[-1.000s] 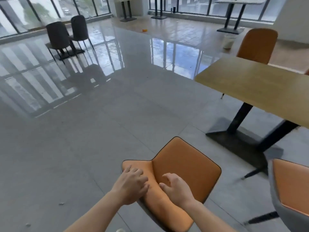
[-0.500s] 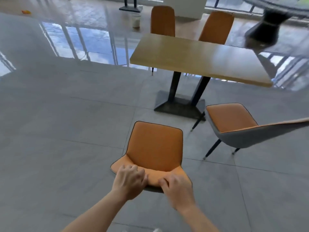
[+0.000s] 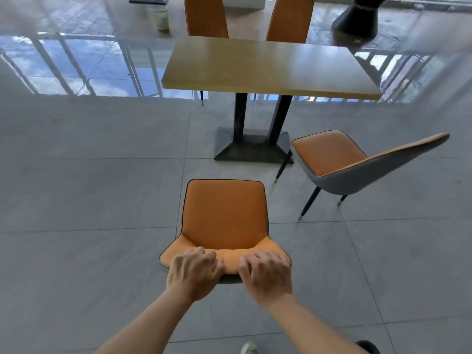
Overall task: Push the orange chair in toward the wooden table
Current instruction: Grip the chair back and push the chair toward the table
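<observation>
1. Below us in the head view, our left hand (image 3: 194,273) and right hand (image 3: 265,273) sit side by side on the top edge of the orange chair (image 3: 224,215) backrest. Both sets of fingers are curled closed over that edge, so we judge the grip to be firm.
2. Straight ahead, the wooden table (image 3: 268,65) stands on its dark base (image 3: 251,146), and a stretch of bare floor (image 3: 102,200) lies between the chair's front edge and that base. The seat is well apart from the tabletop and not under it at all.
3. To the right, a second chair (image 3: 357,162) stands angled beside the base, and two more chairs (image 3: 205,16) are tucked in at the table's far side.
4. As we judge it, the grasp is done and the chair faces the table squarely, in line with the left half of the tabletop; nearly the whole push is left, forward until the seat slides beneath the near edge.
</observation>
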`<state>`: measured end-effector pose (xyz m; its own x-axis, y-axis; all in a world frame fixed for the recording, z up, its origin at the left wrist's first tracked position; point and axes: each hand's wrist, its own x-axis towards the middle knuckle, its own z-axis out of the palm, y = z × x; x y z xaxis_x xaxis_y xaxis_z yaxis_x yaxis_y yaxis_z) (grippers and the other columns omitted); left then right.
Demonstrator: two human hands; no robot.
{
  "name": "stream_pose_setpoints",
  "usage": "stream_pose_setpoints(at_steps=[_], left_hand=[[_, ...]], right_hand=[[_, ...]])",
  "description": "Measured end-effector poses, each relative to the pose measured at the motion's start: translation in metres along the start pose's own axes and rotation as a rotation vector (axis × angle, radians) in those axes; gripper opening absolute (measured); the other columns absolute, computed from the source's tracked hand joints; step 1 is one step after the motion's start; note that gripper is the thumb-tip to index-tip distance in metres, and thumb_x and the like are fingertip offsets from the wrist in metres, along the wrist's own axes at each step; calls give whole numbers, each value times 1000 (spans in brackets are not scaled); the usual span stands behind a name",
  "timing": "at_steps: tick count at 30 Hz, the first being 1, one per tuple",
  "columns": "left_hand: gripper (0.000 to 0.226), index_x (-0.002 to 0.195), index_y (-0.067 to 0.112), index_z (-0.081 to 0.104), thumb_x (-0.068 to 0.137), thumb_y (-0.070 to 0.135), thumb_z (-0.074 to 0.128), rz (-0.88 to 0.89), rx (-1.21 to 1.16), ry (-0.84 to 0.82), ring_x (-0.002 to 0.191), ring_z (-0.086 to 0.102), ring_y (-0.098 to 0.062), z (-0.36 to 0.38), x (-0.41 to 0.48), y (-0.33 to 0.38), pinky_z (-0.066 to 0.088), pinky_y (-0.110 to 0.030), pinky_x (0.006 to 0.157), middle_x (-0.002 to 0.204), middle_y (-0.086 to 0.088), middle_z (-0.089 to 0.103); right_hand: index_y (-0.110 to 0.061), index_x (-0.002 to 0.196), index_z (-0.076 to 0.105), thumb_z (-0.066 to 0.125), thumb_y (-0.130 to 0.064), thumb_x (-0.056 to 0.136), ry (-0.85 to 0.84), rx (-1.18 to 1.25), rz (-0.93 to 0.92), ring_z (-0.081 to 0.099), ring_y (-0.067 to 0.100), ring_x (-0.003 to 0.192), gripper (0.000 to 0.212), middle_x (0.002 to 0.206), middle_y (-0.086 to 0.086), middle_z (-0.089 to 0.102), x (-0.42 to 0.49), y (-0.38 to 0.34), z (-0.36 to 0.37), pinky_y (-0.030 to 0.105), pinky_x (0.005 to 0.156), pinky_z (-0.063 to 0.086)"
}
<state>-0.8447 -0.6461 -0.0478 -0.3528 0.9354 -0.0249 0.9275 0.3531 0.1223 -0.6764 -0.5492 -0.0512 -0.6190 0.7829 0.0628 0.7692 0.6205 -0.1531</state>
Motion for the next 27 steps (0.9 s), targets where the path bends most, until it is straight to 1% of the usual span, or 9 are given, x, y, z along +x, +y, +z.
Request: stream_pose_setpoints(at_steps=[2,6,10,18,24,27], left_hand=[[45,63,23,52,90,52,32,8,-5,-8,49,44,-18,0,0,0,26,-27,44,58,1,52],[42,56,22,45,88,48,38,20,-13,21,44,41,-19,2,0,-2,25,-25,43,53,0,48],[36,57,22,46,86,43,43,56,-58,66,44,42,-22,8,3,-5,24,-25,44,53,-2,48],[38,54,20,46,84,43,43,73,-70,112,41,41,-22,10,25,-13,24,-23,45,52,-2,48],[40,52,20,48,84,44,44,57,-68,115,42,40,-20,11,52,-19,23,-24,44,51,-1,48],[41,53,20,48,85,45,43,51,-70,135,43,34,-17,9,68,-19,21,-22,46,51,-1,48]], right_hand=[[-23,60,58,45,-45,91,-2,-1,16,49,19,56,41,61,-4,60,0,1,4,31,60,41],[-23,60,58,45,-44,90,53,-16,13,46,18,55,39,59,-4,57,1,0,10,30,59,41],[-24,60,57,46,-44,90,64,-24,2,44,18,55,38,59,-5,55,3,2,16,29,59,41],[-24,63,63,44,-45,90,101,-28,-5,48,18,57,39,62,-5,61,25,4,21,29,59,42],[-24,60,62,43,-43,88,145,-26,-11,47,19,54,39,59,-3,60,53,7,23,29,55,42],[-23,59,62,44,-42,88,167,-29,-12,47,20,54,39,58,-3,59,70,12,25,30,56,42]])
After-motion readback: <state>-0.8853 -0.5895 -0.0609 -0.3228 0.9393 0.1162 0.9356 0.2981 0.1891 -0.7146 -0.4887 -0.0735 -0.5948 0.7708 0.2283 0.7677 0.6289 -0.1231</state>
